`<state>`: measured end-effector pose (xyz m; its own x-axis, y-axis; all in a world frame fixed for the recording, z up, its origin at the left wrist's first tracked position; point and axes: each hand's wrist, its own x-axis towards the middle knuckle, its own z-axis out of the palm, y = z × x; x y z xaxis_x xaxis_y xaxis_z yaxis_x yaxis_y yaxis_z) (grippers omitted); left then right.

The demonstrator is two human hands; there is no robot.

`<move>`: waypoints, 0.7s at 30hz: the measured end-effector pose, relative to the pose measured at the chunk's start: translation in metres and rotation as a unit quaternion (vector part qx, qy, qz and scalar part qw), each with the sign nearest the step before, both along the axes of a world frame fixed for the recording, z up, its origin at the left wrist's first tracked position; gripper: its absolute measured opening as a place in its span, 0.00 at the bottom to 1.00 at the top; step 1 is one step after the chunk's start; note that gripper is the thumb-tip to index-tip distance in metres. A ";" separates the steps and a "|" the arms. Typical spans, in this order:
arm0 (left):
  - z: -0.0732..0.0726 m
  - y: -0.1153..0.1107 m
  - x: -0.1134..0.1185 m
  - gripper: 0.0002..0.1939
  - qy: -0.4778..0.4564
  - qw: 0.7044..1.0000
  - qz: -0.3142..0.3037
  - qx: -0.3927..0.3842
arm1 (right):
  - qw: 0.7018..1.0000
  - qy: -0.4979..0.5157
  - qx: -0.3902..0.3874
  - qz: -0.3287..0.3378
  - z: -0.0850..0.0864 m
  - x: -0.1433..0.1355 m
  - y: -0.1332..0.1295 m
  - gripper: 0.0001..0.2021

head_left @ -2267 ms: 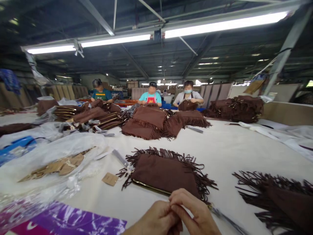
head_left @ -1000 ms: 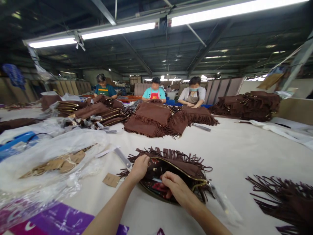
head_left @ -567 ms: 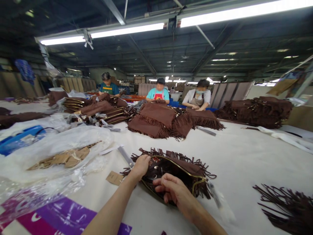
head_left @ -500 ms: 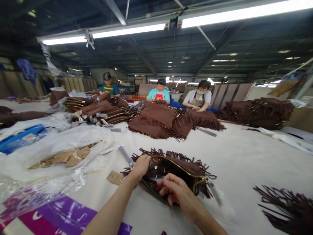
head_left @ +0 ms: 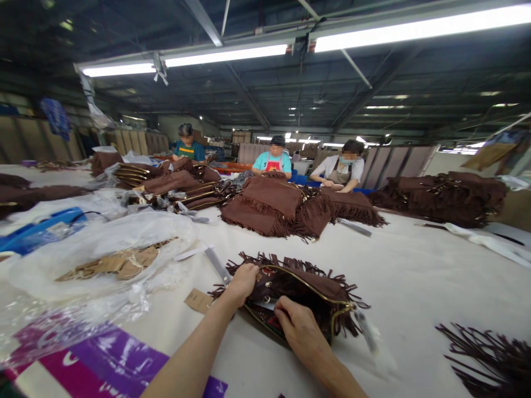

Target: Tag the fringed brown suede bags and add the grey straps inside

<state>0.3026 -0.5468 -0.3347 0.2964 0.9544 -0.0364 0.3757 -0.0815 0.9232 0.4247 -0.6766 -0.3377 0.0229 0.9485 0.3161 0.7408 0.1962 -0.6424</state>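
The fringed brown bag (head_left: 326, 283) lies on the counter (head_left: 415, 276), mouth open, with both hands at it. The left hand (head_left: 244, 283) has its grip closed on the bag's left end — the right hand (head_left: 299, 325) dips into the mouth, fingertips at a pale strip (head_left: 265, 304); whether that grip pinches it, I cannot tell.

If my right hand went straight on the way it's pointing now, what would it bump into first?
Beyond the pale strip it seems to touch, your right hand would likely meet the patterned lining of the fringed bag, though depth inside is hard to judge.
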 end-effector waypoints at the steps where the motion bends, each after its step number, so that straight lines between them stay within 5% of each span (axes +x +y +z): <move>1: 0.000 0.000 0.000 0.11 0.008 1.000 -0.001 0.007 | 1.000 0.006 0.004 0.000 0.000 0.000 0.000 0.11; 10: -0.002 -0.004 0.005 0.14 0.094 0.992 -0.007 0.080 | 0.991 0.127 -0.027 -0.021 -0.004 -0.014 0.014 0.06; 21: -0.005 -0.006 0.002 0.13 0.068 0.996 -0.015 0.054 | 0.996 -0.048 0.068 -0.030 -0.011 -0.017 0.014 0.03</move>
